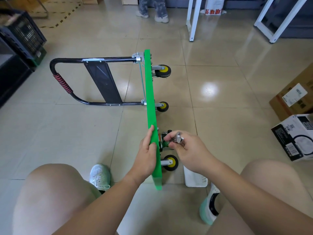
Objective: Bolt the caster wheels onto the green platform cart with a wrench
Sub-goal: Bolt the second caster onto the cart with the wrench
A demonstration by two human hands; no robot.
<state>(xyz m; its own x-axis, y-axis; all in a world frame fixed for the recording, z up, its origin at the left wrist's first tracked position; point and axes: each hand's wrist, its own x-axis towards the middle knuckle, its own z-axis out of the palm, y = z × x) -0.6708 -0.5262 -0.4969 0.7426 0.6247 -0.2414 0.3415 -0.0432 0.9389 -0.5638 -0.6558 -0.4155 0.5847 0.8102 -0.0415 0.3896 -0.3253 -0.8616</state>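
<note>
On the tiled floor (211, 116), the cart (149, 92) stands on one long edge, its long axis running straight away from the person. Its black handle (67, 85) lies flat to the left, and the underside faces right. Three casters (163, 71) project from that underside: two at the far end and one at the near end. A fourth caster (163, 141), just beyond the near one, is largely hidden behind the fingers, so its bolts cannot be made out.

The left hand (147, 155) clasps the cart's upper edge, fingers laid along it and thumb pressed on top, steadying the board. The right hand (188, 150) pinches a small silver tool, apparently the wrench (177, 138), between thumb and curled fingers. How its head sits cannot be told.

The fourth caster lies directly left of the wrench, between it and the cart's underside. The right hand is therefore the nearer, and the reach appears to run leftward, square to the cart's long axis. A white basket (194, 178) sits on the floor near the right forearm.
</note>
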